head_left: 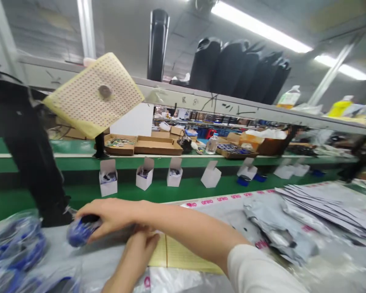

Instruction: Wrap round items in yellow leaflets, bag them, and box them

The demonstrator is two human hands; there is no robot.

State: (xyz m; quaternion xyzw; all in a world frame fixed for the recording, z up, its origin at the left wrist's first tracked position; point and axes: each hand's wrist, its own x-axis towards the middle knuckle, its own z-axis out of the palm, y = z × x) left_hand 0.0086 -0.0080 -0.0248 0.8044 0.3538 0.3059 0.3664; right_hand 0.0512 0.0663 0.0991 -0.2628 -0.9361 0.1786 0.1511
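Note:
My right hand (110, 217) reaches across from the right, its fingers closed round a rounded blue item with a dark top in clear wrap (79, 232). More blue pieces in clear plastic (18, 244) lie just left of it. My left hand (142, 244) is lower, beneath the right forearm, with its fingers curled in. What it holds, if anything, is hidden there. Beside it lies a yellow printed sheet (186, 256) on the grey plastic covering. The kind of blue item is blurred.
Small open white boxes (109, 187) line the green ledge ahead, several with items inside. A yellow dotted sheet (94, 97) hangs from the shelf, near a black post (24, 150). Grey plastic bags (280, 228) and stacked white sheets (329, 207) lie to the right.

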